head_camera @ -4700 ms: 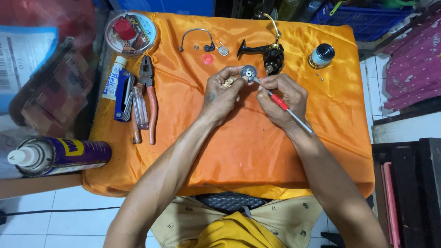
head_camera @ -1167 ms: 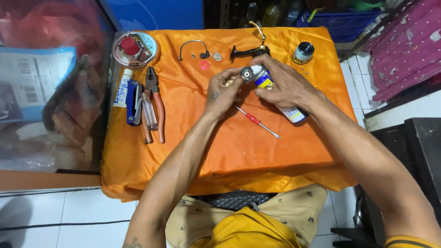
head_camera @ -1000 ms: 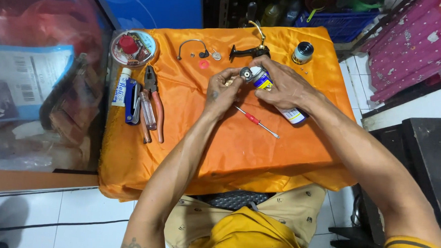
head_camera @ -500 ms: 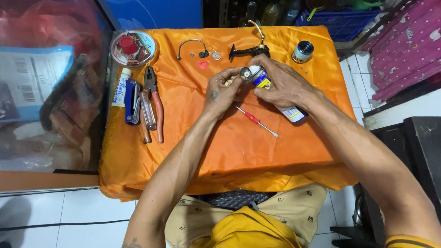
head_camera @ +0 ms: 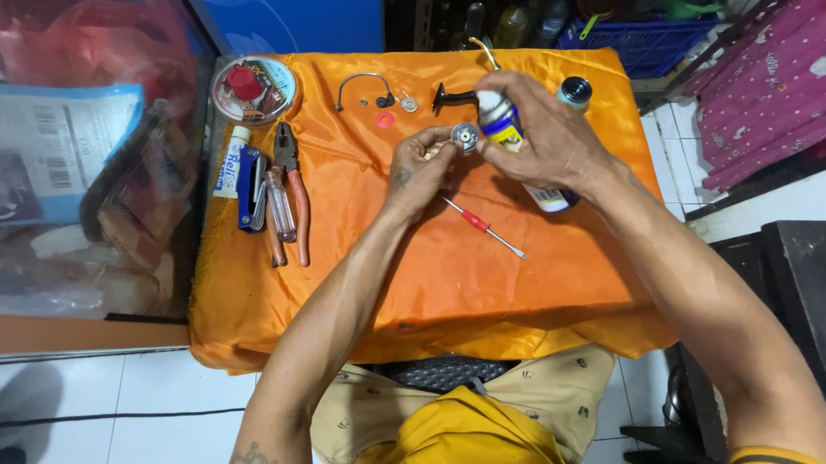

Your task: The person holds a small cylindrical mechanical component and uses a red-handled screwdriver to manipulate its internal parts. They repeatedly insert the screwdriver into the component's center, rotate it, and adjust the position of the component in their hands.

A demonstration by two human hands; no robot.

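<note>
Work surface: a counter draped in orange cloth, the fabric hanging over its near edge in folds. Floor: white tiles with dark grout, visible below the counter's near-left corner and again beyond its right edge. Left of the counter: a glass case (reflective, holding bags and packets). Beyond the far edge: a blue panel and a blue plastic crate. Far-right corner: purple patterned fabric. Right: a black cabinet. Lighting even, shadows soft.
</note>
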